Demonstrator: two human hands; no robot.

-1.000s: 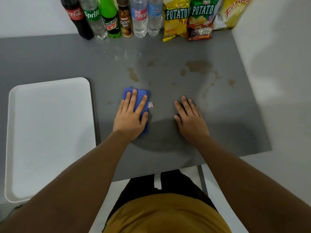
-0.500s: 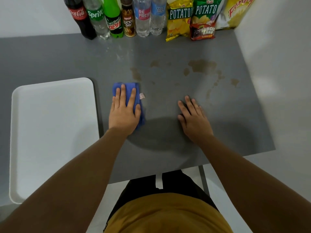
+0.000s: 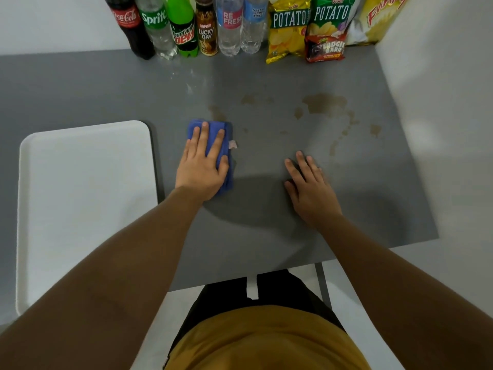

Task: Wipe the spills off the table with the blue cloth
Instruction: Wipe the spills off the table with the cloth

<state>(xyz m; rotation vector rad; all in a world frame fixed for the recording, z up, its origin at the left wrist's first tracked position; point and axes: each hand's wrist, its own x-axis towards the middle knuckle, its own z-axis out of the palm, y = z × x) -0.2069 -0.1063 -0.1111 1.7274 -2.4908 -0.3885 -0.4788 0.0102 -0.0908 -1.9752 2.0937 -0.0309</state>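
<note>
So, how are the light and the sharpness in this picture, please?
Head view: soft light from above; the person's dark shadow lies on the grey table between the left hand on the blue cloth and the right hand. Bottles lean from wide-angle distortion; the forearms near the lens are slightly soft.

table point(image 3: 266, 209): smooth grey top, matt with faint sheen | spills point(image 3: 324, 104): dull brown dried patches | cloth point(image 3: 212, 134): soft blue fabric, folded | tray point(image 3: 80, 209): smooth white plastic, satin finish | bottles point(image 3: 184, 25): glossy clear and coloured plastic, printed labels | snack bags point(image 3: 306, 25): shiny crinkled foil-like film
</note>
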